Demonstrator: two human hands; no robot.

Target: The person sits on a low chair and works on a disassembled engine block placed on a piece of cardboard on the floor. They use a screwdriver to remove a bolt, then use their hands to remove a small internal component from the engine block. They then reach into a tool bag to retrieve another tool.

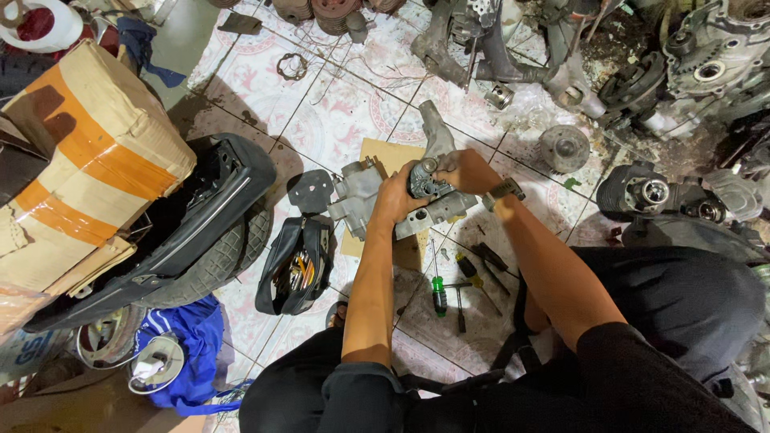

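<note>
Engine casing (425,196) gripped (both hands) over tiled floor (337,112).

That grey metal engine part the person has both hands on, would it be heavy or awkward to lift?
Probably heavy for its size: the engine casing looks like thick cast metal, and both the left hand and right hand grip it. Likely stiff, not floppy. Its lumpy, uneven shape suggests it would tip rather than roll on the tiled floor, and a greasy surface might make it slippery.

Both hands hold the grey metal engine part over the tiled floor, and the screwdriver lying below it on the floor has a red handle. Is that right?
Not quite. The head view shows the screwdriver has a green handle, not red. The rest holds: left hand and right hand hold the grey metal engine part over the tiled floor.
</note>
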